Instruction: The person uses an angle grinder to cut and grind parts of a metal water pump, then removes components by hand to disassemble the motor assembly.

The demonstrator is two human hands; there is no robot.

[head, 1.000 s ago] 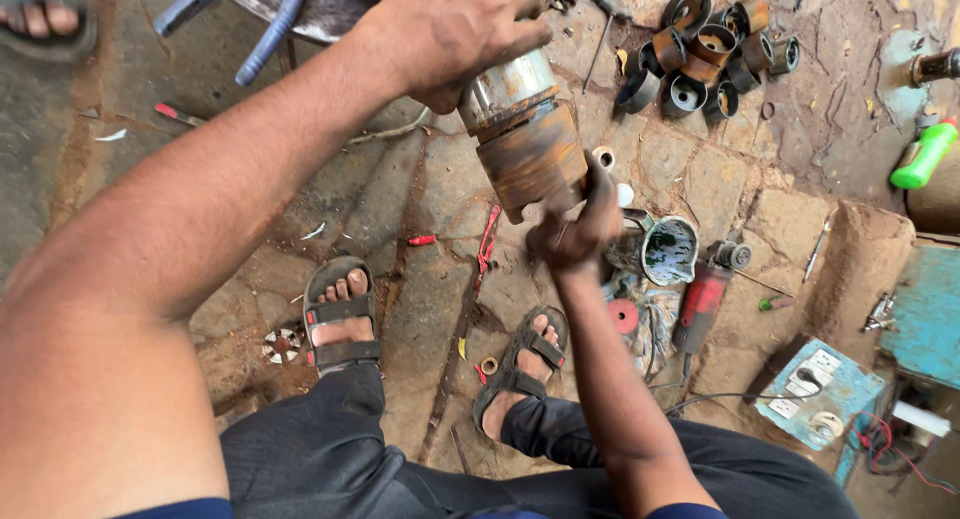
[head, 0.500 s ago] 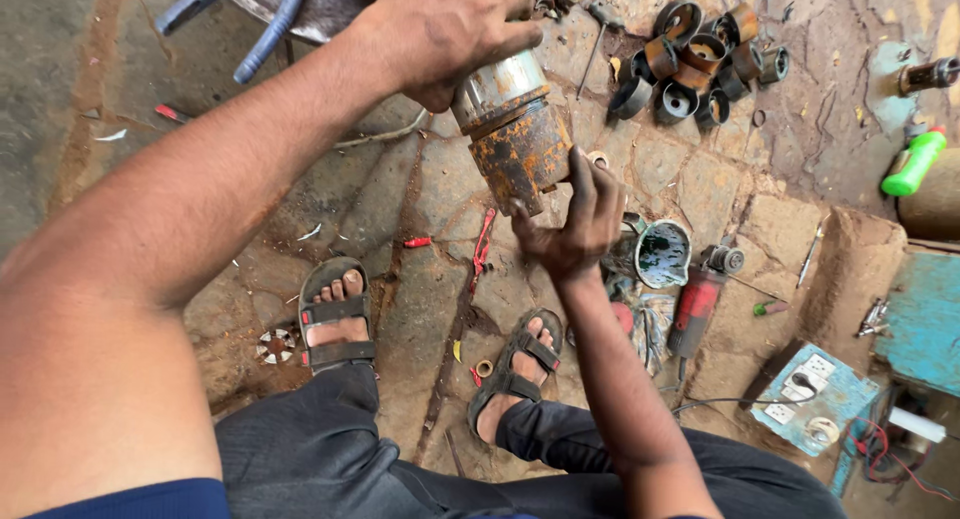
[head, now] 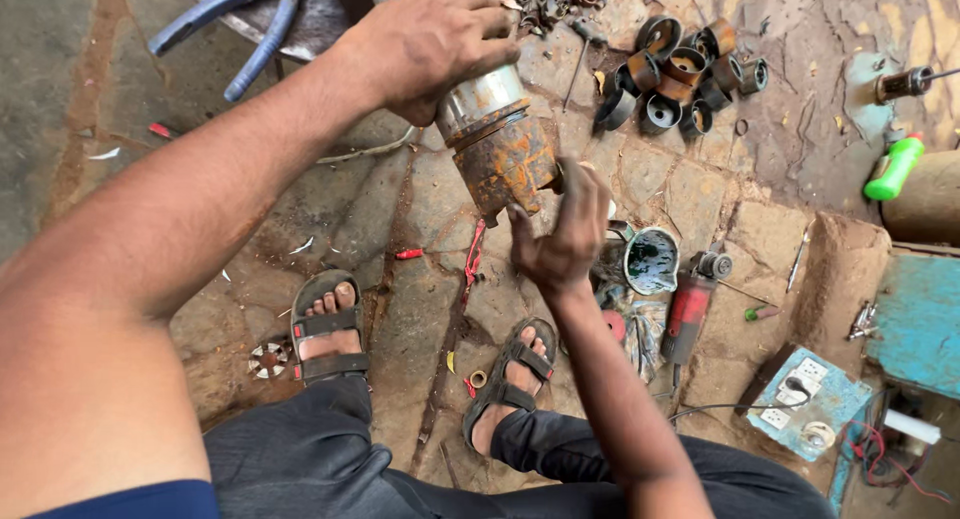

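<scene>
Head view, looking down past the person's knees: a rusty metal cylinder (head: 500,144), shiny steel at its upper end and orange-brown with rust at its lower end, is held tilted in the air above a stone floor (head: 400,319). The left hand (head: 435,39) wraps over the shiny upper end, fingers curled tightly around it. The right hand (head: 563,234) is at the rusty lower end, palm up, fingers loosely spread and only partly bent; the fingertips seem to touch the bottom rim, but whether they grip it cannot be told.

Below the cylinder, two feet in dark sandals (head: 325,329) rest on the floor. Just right of the right hand sits a round cup-shaped part with a green inside (head: 652,261), and beside it lies a red power tool (head: 686,314). Farther up, a cluster of rusty rings and bushings (head: 680,79) lies scattered. Blue-handled pliers (head: 245,24) lie at the upper left. A bright green bottle (head: 893,167) stands at the far right, above a blue socket box (head: 800,399).
</scene>
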